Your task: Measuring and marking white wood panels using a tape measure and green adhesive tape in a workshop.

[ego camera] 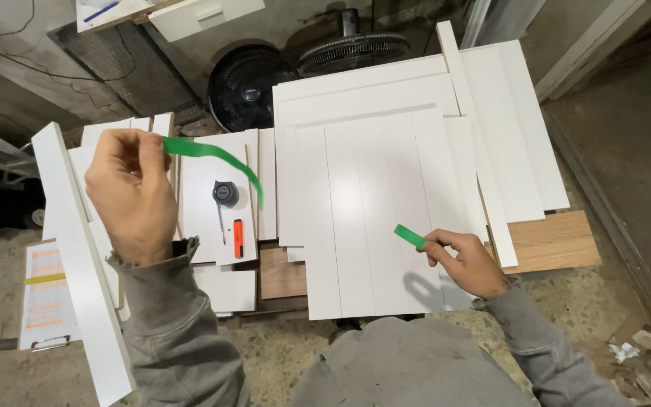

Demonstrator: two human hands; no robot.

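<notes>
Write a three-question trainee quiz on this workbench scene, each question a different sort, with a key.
1. True or false: the left hand holds a long curling green strip.
2. Which hand holds the short green piece over the white panels?
3. Multiple choice: beside the tape measure lies A) an orange marker, B) a hammer, C) a saw.

Key: 1 true. 2 the right hand. 3 A, the orange marker.
</notes>
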